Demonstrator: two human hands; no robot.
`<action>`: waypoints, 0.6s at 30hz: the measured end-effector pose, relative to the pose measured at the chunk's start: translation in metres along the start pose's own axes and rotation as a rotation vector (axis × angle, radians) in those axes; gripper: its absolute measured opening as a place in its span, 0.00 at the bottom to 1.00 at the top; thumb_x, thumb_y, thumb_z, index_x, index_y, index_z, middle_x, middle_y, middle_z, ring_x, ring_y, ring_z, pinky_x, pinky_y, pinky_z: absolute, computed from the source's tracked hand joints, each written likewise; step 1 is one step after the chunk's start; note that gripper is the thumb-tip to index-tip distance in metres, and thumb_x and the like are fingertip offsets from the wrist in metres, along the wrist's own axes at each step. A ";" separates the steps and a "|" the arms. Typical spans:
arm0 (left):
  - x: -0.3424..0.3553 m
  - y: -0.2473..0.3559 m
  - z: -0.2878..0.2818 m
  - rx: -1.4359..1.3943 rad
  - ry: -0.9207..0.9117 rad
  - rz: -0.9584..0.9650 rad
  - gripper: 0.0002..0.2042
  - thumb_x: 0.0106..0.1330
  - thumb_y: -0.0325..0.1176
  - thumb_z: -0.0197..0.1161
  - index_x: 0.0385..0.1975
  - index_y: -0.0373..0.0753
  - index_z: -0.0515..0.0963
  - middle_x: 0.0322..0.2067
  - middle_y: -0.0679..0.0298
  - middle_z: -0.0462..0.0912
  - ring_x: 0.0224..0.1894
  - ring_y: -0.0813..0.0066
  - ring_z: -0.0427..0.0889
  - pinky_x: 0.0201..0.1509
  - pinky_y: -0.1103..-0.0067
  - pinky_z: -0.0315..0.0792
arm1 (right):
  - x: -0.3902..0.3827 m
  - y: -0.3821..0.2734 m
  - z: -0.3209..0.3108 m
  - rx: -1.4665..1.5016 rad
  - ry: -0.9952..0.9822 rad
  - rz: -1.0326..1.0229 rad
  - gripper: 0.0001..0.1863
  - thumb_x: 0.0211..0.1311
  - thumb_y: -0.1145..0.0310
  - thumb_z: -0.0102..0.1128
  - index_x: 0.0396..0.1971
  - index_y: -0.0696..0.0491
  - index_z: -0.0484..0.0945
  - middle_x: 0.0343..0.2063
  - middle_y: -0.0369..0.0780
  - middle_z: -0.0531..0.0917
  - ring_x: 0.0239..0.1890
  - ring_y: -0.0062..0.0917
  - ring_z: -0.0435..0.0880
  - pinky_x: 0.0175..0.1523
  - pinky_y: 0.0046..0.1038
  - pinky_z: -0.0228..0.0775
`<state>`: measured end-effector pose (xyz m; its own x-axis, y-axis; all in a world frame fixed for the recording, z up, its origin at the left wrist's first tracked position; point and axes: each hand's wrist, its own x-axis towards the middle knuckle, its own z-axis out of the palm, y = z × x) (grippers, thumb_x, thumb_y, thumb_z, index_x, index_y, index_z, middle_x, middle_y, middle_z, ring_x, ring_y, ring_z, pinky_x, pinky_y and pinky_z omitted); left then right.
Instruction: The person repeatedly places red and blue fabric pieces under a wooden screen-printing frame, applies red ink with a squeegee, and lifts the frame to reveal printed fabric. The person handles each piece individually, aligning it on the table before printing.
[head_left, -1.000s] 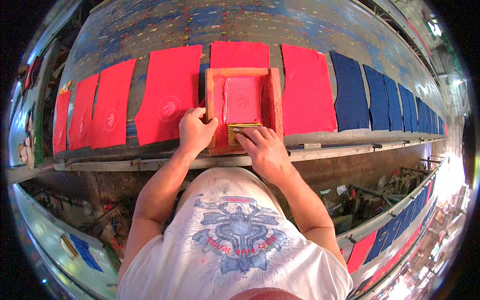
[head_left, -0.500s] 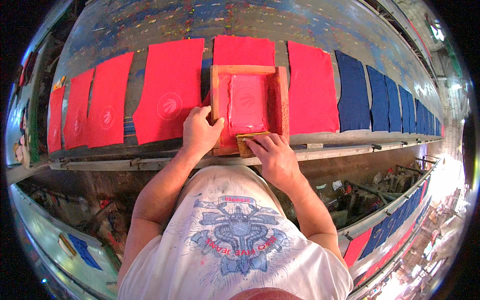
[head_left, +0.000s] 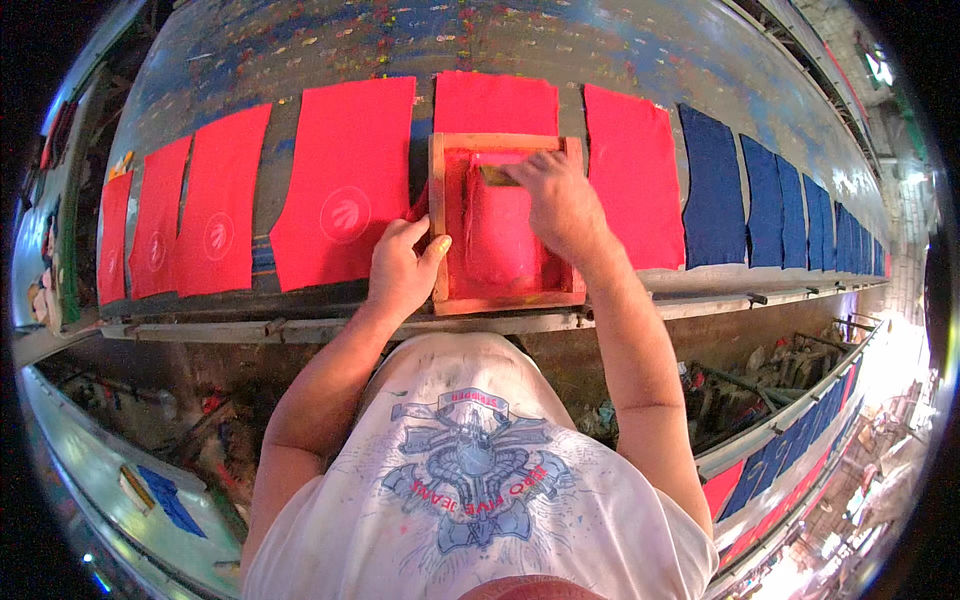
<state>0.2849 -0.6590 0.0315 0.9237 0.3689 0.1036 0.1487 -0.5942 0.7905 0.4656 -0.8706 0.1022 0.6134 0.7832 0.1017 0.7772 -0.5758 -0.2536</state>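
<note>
A wooden printing screen (head_left: 436, 180) with red ink (head_left: 500, 250) inside lies over a red cloth piece (head_left: 495, 102) on the long table. My left hand (head_left: 400, 265) is closed on the screen's left side, its thumb on the rail. Near the screen's far rail, my right hand (head_left: 562, 208) grips a squeegee (head_left: 495, 177) with a dull yellow-brown edge showing; the rest is hidden under the fingers. Red pieces to the left (head_left: 340, 150) carry faint pale round prints; the one just right of the screen (head_left: 635, 175) shows none.
Several navy cloth pieces (head_left: 712, 185) run along the table to the right. A rail (head_left: 700, 306) borders the near edge. Below are a littered aisle and side tables with blue and red pieces (head_left: 762, 465) at right and blue cloth (head_left: 172, 500) at left.
My right hand has moved from the screen's near end up to its far end with the squeegee, over the inked area. My left hand stays on the screen's side.
</note>
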 end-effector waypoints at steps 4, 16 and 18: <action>0.001 -0.007 0.002 -0.112 -0.038 -0.099 0.21 0.67 0.33 0.82 0.55 0.28 0.88 0.35 0.49 0.88 0.36 0.54 0.89 0.44 0.63 0.82 | 0.020 0.006 -0.004 -0.018 0.020 -0.018 0.29 0.59 0.81 0.60 0.62 0.56 0.87 0.54 0.48 0.89 0.62 0.47 0.84 0.71 0.46 0.77; 0.014 0.011 -0.013 0.032 -0.229 -0.076 0.39 0.70 0.34 0.78 0.82 0.43 0.72 0.32 0.53 0.85 0.35 0.55 0.88 0.44 0.60 0.83 | -0.109 -0.080 -0.013 0.091 -0.088 0.017 0.31 0.60 0.78 0.64 0.66 0.52 0.88 0.57 0.45 0.87 0.59 0.46 0.83 0.68 0.47 0.78; 0.016 0.015 -0.017 0.085 -0.252 -0.057 0.38 0.72 0.37 0.77 0.82 0.43 0.73 0.37 0.50 0.87 0.40 0.50 0.90 0.48 0.56 0.84 | -0.117 -0.091 -0.016 0.112 -0.133 0.066 0.31 0.60 0.78 0.64 0.66 0.51 0.88 0.57 0.45 0.87 0.60 0.46 0.83 0.69 0.47 0.78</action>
<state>0.2959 -0.6496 0.0550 0.9702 0.2199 -0.1013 0.2218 -0.6392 0.7364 0.3253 -0.9139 0.1283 0.6331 0.7727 -0.0450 0.7106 -0.6033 -0.3619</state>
